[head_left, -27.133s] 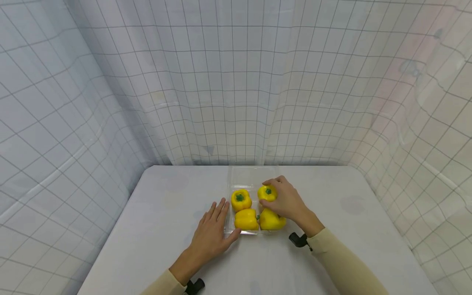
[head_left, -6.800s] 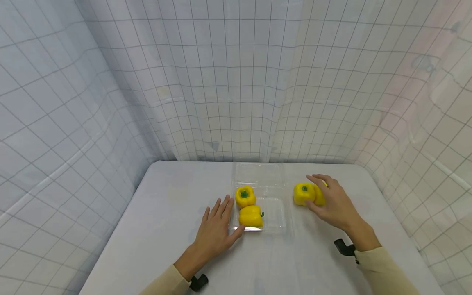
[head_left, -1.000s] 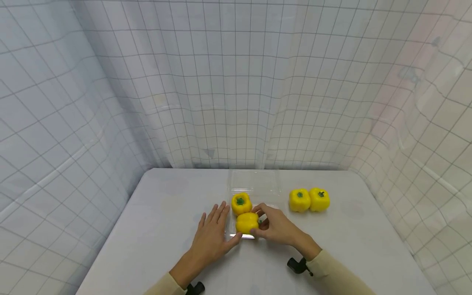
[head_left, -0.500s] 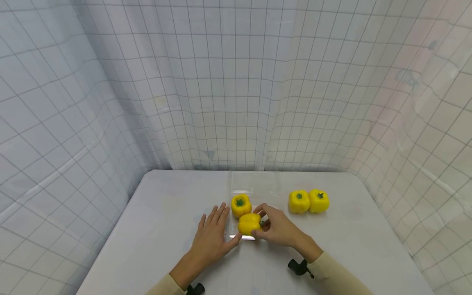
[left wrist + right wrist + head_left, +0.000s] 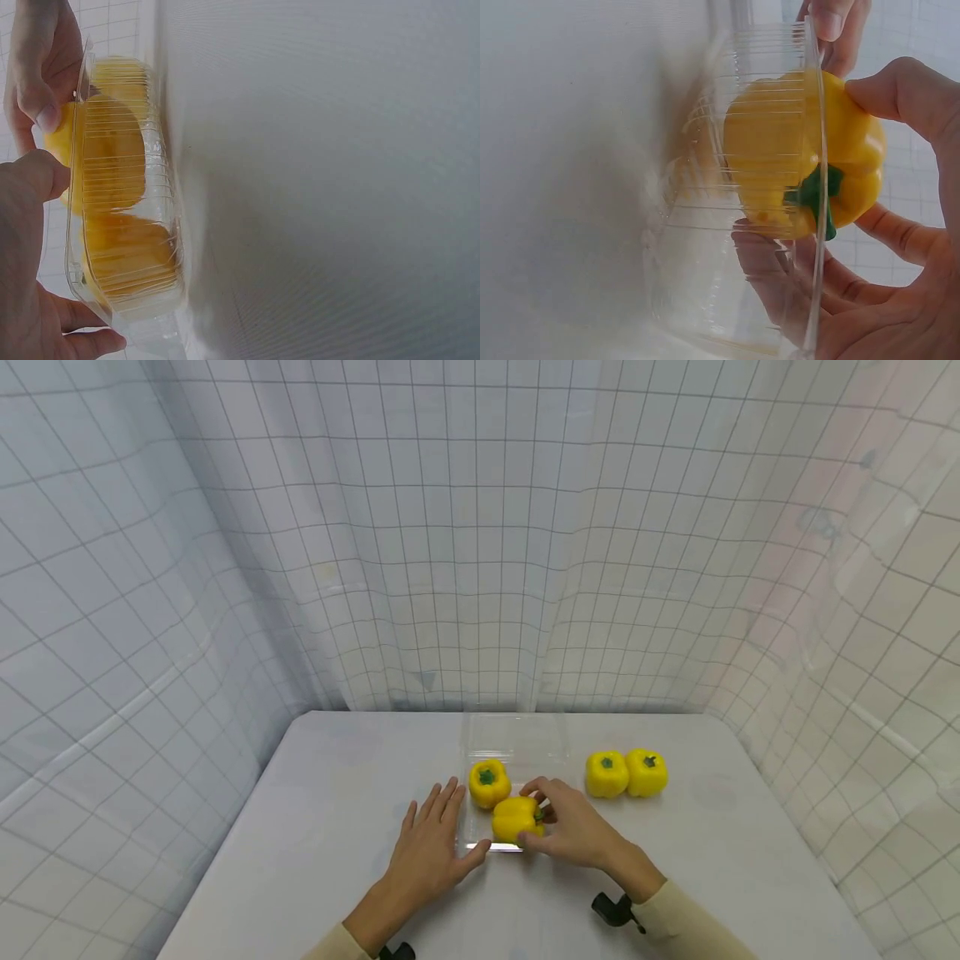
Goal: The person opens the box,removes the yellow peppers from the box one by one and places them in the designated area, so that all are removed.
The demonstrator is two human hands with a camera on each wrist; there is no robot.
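Since a moment ago the front yellow pepper (image 5: 516,820) has slid a little to the right, away from the container's left wall, and the right hand (image 5: 573,827) has gone with it. The bench (image 5: 360,760) is white and plain, and pale gridded sheets (image 5: 480,527) hang behind it and down both sides, creased here and there. From where I stand, two more peppers, one (image 5: 606,774) and its neighbour (image 5: 647,772), sit side by side on the bench, off to the right of the clear plastic container (image 5: 504,847), while the rear pepper (image 5: 489,784) is inside, in the back left part, its green stem up. The lid (image 5: 515,735) lies folded back towards the sheets. The right hand covers much of the container's right half, and the clear front wall stands before the lower part of the front pepper, which pokes above the rim on its side, stem to the right. That hand curls its thumb and fingers round the stem end and grips it; the left hand (image 5: 429,847) holds nothing, fingers straight and spread along the container's left side, thumb at the front rim
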